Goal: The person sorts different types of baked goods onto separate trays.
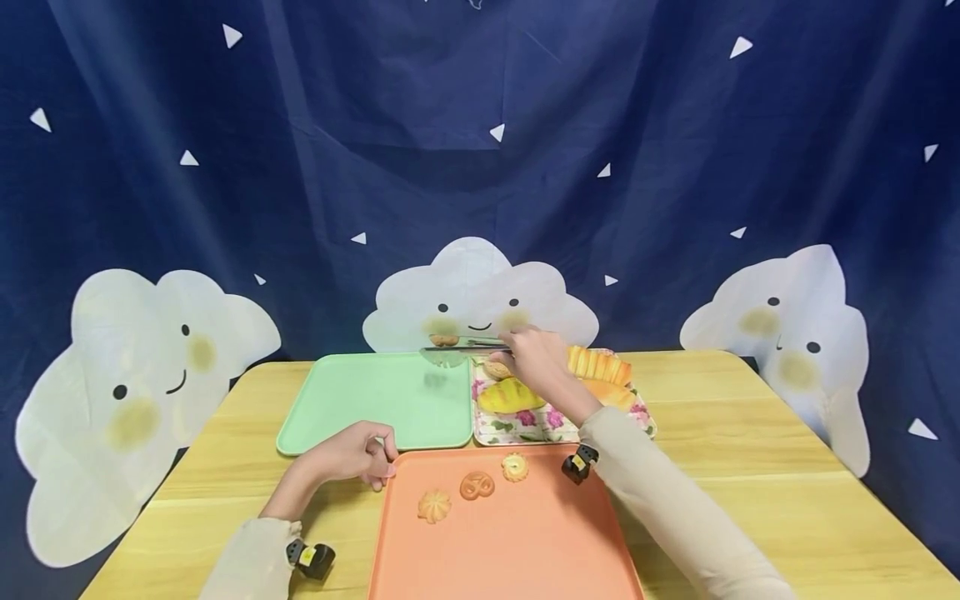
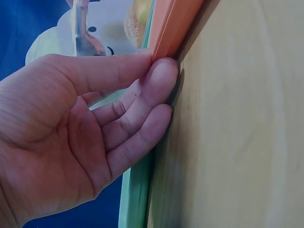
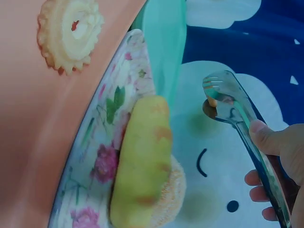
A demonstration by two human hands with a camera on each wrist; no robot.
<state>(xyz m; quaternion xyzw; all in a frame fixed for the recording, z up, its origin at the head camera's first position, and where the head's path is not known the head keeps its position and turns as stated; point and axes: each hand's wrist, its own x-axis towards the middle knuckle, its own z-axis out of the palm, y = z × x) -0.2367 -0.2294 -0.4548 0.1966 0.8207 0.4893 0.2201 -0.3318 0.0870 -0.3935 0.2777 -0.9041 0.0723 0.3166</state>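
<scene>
My right hand (image 1: 538, 360) grips a pair of metal food tongs (image 3: 256, 147), raised above the right part of the green tray (image 1: 367, 404). Between the tong tips is a small brown piece (image 1: 444, 340), mostly covered by the metal; its kind is unclear. Down at the near left, my left hand (image 1: 352, 454) pinches the far left corner of the orange tray (image 1: 517, 550) between thumb and finger. Along that tray lie a flower-shaped cookie (image 1: 434, 506), a pretzel cookie (image 1: 476, 485) and a round scalloped cookie (image 1: 515, 467).
Right of the green tray stands a floral tray (image 1: 498, 432) bearing a yellow-green bread (image 1: 512, 397), a round seeded bun (image 1: 497, 369), a ridged loaf (image 1: 600, 365) and an orange-toned bread (image 1: 611, 393). A blue curtain (image 1: 480, 192) hangs behind the wooden table (image 1: 750, 517).
</scene>
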